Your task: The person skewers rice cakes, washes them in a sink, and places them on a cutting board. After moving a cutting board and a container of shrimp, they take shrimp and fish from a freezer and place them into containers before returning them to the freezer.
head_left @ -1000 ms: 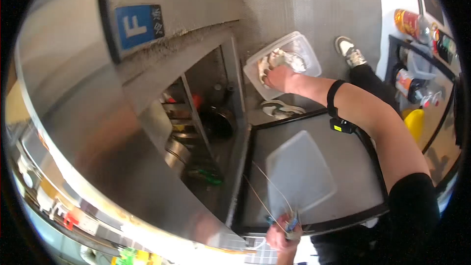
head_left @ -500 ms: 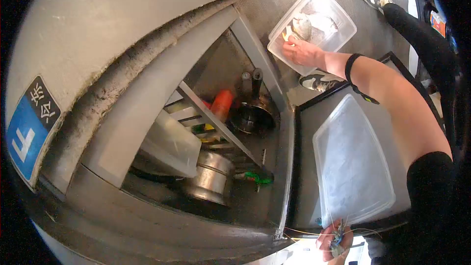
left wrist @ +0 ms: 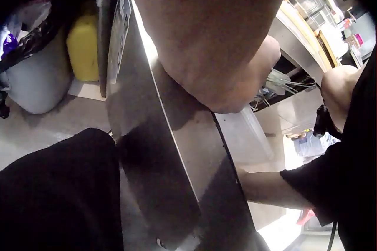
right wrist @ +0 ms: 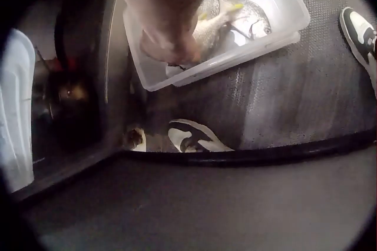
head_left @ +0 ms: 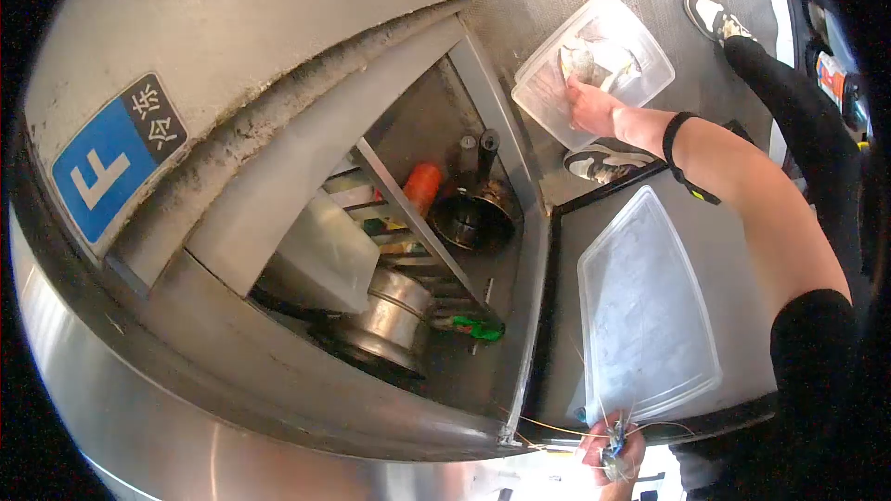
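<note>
In the head view, my right hand (head_left: 594, 109) reaches into a clear plastic bin (head_left: 640, 30) on the floor. Its curled fingers grip a silvery fish (head_left: 577, 63) at the near edge; the right wrist view shows yellow-finned fish (right wrist: 250, 12) lying against one another beside the hand. My left hand (head_left: 594, 450), low in the head view, holds greyish-blue prawns (head_left: 614, 455) whose long feelers stick out. The left wrist view shows the prawns (left wrist: 280, 80) partly, with the fingers mostly hidden. Just above that hand, a translucent lid (head_left: 645, 306) lies over the open freezer door.
The freezer door (head_left: 742, 223) stands open between my arms. Inside the cabinet are a metal pot (head_left: 394, 315), a dark pan (head_left: 473, 218), an orange-red object (head_left: 422, 187) and a whitish container (head_left: 325, 255). My shoes (head_left: 608, 164) are beside the bin.
The head view has swung, showing more of the cabinet's inside. My right hand has shifted within the bin from a fish's yellow tail end to the silvery fish. The left hand keeps its prawns.
</note>
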`<move>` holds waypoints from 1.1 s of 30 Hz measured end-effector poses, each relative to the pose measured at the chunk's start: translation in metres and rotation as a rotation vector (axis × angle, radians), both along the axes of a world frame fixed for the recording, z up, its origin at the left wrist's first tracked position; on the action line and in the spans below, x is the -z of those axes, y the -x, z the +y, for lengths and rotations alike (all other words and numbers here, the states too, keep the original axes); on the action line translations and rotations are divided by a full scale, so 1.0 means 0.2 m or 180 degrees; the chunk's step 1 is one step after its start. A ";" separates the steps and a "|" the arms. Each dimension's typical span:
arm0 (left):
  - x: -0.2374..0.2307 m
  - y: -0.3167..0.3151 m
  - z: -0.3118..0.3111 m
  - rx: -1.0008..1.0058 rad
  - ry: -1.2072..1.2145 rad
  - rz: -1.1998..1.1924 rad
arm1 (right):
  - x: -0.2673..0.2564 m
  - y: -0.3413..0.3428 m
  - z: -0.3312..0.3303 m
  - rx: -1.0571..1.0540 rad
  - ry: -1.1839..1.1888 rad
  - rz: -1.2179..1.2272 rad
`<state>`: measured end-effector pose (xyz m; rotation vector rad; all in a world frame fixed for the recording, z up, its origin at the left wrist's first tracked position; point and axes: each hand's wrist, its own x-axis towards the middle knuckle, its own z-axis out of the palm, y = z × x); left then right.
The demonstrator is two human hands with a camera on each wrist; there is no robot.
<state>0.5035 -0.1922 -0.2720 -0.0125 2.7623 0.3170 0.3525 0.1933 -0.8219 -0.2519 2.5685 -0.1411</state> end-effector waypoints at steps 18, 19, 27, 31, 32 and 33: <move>0.14 0.61 1.31 -0.0523 -0.0336 0.0241 | -1.04 -0.51 1.19 0.4296 0.4279 -0.0068; 0.18 0.66 1.37 -0.0458 -0.0355 0.0076 | -1.10 -0.55 1.25 0.4221 0.4229 -0.0085; 0.93 0.62 1.61 -0.1612 -0.2302 -0.0977 | -1.57 -0.89 1.34 0.5492 0.3960 0.0398; 1.19 0.57 1.57 -0.1810 -0.2289 -0.0866 | -1.65 -1.03 1.24 0.5491 0.3966 0.0080; 1.23 0.55 1.53 -0.1692 -0.2175 -0.0807 | -1.67 -1.05 1.21 0.5524 0.4055 0.0113; 1.23 0.53 1.52 -0.1860 -0.2216 -0.0882 | -1.68 -1.07 1.18 0.5556 0.4160 0.0153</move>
